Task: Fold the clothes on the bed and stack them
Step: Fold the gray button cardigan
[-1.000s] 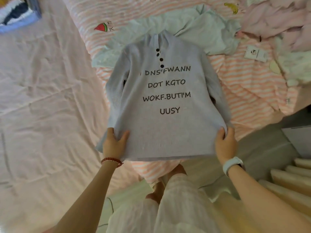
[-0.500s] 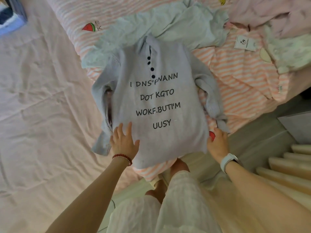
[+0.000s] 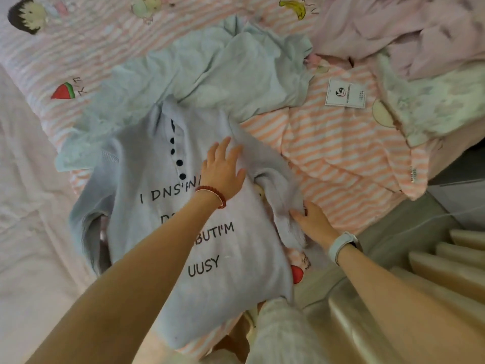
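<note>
Sweater [image 3: 168, 232], pale lavender with black lettering and a dark button placket, lies face up at the near edge of the bed, collar pointing away from the person and hem toward them, so its long axis runs straight out from the body. Its left sleeve [image 3: 86, 224] hangs bunched along that side, untouched. Moving across, the left hand [image 3: 223, 169] reaches over the chest and presses flat on the fabric near the right shoulder, fingers straight and spread. Just beside it the right sleeve [image 3: 278, 190] lies crumpled down the sweater's right edge, and the right hand [image 3: 312, 222] touches its lower end; whether those fingers pinch the knit cannot be told. That hand is much the nearer to this sleeve, so folding it inward across the chest looks like its job, with the left palm as the anchor. Behind, a mint-green garment [image 3: 223, 67] waits unfolded.
</note>
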`<state>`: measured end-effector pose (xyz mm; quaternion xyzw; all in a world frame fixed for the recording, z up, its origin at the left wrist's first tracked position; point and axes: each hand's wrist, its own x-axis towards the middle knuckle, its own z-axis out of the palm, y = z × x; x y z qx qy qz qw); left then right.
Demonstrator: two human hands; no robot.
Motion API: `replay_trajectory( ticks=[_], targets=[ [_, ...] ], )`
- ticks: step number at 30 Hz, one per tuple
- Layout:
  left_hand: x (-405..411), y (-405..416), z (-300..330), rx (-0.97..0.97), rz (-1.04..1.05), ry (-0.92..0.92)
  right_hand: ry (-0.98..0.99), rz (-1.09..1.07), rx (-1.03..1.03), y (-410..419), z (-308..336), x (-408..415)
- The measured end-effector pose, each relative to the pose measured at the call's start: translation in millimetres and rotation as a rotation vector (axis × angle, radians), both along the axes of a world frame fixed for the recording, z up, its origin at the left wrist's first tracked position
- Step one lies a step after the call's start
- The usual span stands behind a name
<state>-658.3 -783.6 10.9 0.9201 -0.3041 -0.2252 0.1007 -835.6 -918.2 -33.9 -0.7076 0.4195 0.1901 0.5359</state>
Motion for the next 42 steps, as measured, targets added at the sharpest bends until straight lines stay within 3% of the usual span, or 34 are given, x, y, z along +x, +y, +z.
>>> replay_trajectory(
  ticks=[3,6,8,12,14,20,22,25,30,33,37,42],
  targets=[
    [35,-49,-2,0.267,-0.213,-0.005,-0.091,-0.005,-0.083,-27,15,-2],
    [61,-80,1,0.458,-0.347,0.017,-0.245,0.121,-0.334,-83,54,0],
    [72,-95,9,0.435,-0.345,0.125,-0.248,0.221,-0.552,-123,82,7],
    [81,-118,27,0.188,-0.338,0.268,-0.403,0.272,-0.844,-164,110,26],
    [79,-124,28,0.239,-0.376,0.28,-0.398,0.203,-0.905,-167,98,29],
    [63,-122,-9,0.454,-0.413,0.314,0.045,-0.267,-0.405,-141,46,4],
    [57,-123,-14,0.395,-0.426,0.313,0.087,-0.485,-0.271,-138,37,4],
    [53,-118,-10,0.084,-0.275,0.38,0.018,-0.82,0.019,-139,35,24],
    [53,-93,11,-0.241,-0.05,0.433,-0.124,-0.962,0.195,-155,39,80],
    [51,-83,19,-0.334,0.066,0.429,-0.205,-0.981,0.106,-169,57,109],
    [52,-83,28,-0.422,0.185,0.405,-0.611,-1.042,0.173,-185,88,120],
    [41,-98,12,-0.237,0.178,0.257,-0.365,-1.127,0.24,-189,61,82]
  ],
)
